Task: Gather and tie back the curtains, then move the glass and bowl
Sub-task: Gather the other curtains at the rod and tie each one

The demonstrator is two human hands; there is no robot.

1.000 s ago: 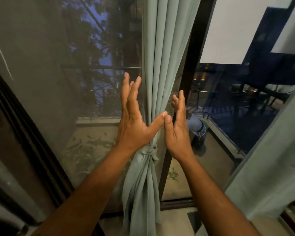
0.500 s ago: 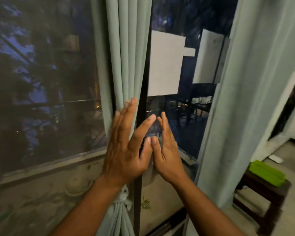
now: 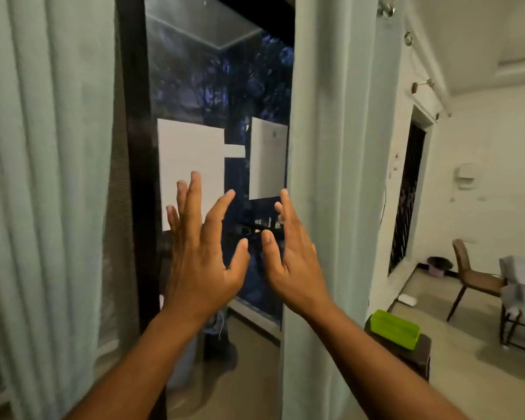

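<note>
Hands, two, raised with fingers spread, grasping nothing: left hand (image 3: pixel 199 265), right hand (image 3: pixel 296 262). Two pale green pleated curtains flank them: left curtain (image 3: pixel 43 192), right curtain (image 3: pixel 325 177), dark glass between.

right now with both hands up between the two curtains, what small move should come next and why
Probably sweep the right hand rightward onto the edge of the right curtain to start gathering it. That curtain hangs loose and untied just beside the hand's outstretched fingers, and both that hand and the left hand are open and hold nothing. The left curtain lies farther off.
</note>
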